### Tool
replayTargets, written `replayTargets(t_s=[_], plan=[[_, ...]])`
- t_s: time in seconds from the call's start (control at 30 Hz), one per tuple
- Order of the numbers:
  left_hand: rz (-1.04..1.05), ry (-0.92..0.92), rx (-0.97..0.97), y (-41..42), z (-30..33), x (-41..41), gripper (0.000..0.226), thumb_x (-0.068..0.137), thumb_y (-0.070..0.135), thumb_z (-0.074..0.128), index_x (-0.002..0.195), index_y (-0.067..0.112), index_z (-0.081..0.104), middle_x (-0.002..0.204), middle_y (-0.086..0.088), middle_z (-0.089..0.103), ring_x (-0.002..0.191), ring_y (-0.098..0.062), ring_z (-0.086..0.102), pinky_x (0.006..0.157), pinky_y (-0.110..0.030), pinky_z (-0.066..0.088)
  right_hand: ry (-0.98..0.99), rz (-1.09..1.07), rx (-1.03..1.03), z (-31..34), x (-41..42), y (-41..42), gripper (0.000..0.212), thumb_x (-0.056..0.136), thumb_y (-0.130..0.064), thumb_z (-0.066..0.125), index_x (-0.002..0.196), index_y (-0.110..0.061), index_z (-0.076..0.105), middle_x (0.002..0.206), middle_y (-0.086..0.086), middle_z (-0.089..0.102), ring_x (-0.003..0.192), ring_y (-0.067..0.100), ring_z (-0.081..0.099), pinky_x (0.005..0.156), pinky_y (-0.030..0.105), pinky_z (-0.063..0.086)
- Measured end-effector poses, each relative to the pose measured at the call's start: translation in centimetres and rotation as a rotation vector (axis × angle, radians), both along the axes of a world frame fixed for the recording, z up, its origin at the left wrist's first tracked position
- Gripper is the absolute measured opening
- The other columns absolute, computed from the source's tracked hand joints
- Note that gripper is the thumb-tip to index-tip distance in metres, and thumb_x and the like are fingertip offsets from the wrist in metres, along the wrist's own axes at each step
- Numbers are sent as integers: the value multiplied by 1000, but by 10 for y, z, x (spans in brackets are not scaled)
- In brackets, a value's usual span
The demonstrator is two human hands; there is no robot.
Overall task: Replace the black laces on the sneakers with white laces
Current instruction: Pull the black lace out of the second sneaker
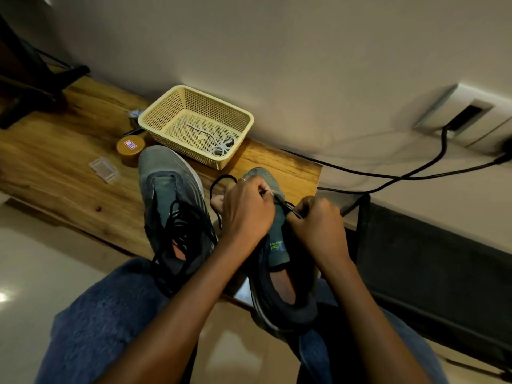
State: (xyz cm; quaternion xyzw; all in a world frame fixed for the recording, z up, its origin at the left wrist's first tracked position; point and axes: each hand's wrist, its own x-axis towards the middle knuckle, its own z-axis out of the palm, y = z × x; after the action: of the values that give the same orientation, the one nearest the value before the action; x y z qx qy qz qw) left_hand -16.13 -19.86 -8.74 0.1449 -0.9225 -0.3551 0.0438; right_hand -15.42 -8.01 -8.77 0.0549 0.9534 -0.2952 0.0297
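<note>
Right now both hands work over the right-hand sneaker (279,275), a grey-green shoe that lies with its toe pointing away across the edge of the wooden table (55,173) and its heel toward the person's lap. The left hand (246,209) is curled over the shoe's upper, fingers bent round a strand of the black lace (219,195), which loops out in an arc on the hand's far left side. The right hand (318,220) sits just beside it, fingers curled, pinching the lace near its tip between thumb and forefinger over the eyelet rows. The shoe's tongue, with green lettering, shows between the two wrists. The left-hand sneaker (169,195) stands just beside the first, on the table, with a loose tangle of black lace (182,231) heaped over its opening and trailing down toward the knee. Behind the shoes a cream plastic basket (163,112) rests on the table against the wall, and the white laces (221,145) lie coiled in its near right corner. A small round brown tin (130,149) sits just left of the basket, touching neither shoe that I can tell, and a clear plastic case (104,169) lies further left. Dark cables (415,173) run along the wall to a socket plate (465,117).
</note>
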Motion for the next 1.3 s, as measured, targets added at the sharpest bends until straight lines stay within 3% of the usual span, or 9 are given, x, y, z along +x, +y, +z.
replayTargets(t_s=[0.13, 0.23, 0.33, 0.5, 0.73, 0.9, 1.07, 1.3], plan=[[-37, -14, -95, -5, -2, 0, 8, 95, 30, 48, 99, 28, 54, 111, 6, 55, 115, -20, 43, 88, -38, 22, 2, 11, 54, 1, -1, -2, 16, 83, -16, 61, 71, -7, 58, 71, 9, 58, 73, 28, 58, 60, 30, 40], [-149, -54, -190, -9, -6, 2, 22, 91, 43, 55, 112, 34, 56, 119, 9, 60, 122, -19, 40, 100, -45, 20, 3, 52, 93, 1, -1, -3, 15, 83, -16, 60, 72, -6, 59, 73, 9, 58, 73, 28, 57, 59, 30, 38], [-232, 50, -339, -4, -8, 4, 23, 88, 46, 60, 108, 36, 64, 110, 12, 64, 116, -13, 45, 107, -45, 15, 12, 63, 89, 1, -1, -3, 14, 83, -15, 60, 72, -6, 59, 72, 11, 59, 72, 29, 57, 60, 32, 42], [-235, 134, -502, -2, -14, 3, 8, 91, 27, 60, 92, 27, 68, 94, 6, 67, 105, -17, 54, 109, -51, 15, -2, 53, 73, 1, 0, -2, 13, 82, -16, 62, 73, -7, 60, 75, 10, 60, 74, 28, 58, 62, 31, 44], [-48, 146, -448, 1, -16, 3, 8, 96, 26, 52, 99, 24, 59, 91, 3, 68, 101, -20, 56, 104, -53, 26, 13, 19, 35, 2, -1, -4, 15, 82, -16, 61, 71, -7, 59, 75, 11, 61, 76, 30, 59, 66, 36, 49], [-254, 67, -435, 2, -8, 6, 24, 94, 40, 52, 115, 31, 59, 105, 6, 68, 116, -16, 53, 112, -55, 10, 38, 66, 78, -2, -1, -5, 15, 84, -17, 60, 73, -8, 58, 76, 12, 60, 75, 30, 58, 62, 36, 46], [-225, 100, -459, 0, -11, 5, 9, 93, 29, 58, 92, 26, 67, 81, 3, 68, 85, -17, 65, 116, -54, 10, 25, 56, 76, 0, 0, -3, 12, 82, -16, 60, 73, -8, 59, 75, 10, 60, 75, 29, 58, 63, 35, 46], [-83, 34, -349, 3, -15, 4, 14, 102, 22, 39, 111, 17, 49, 77, 0, 65, 80, -25, 66, 115, -55, 13, 21, 1, 48, 1, -1, -5, 16, 83, -17, 61, 72, -7, 56, 74, 9, 58, 76, 31, 57, 62, 33, 43]])
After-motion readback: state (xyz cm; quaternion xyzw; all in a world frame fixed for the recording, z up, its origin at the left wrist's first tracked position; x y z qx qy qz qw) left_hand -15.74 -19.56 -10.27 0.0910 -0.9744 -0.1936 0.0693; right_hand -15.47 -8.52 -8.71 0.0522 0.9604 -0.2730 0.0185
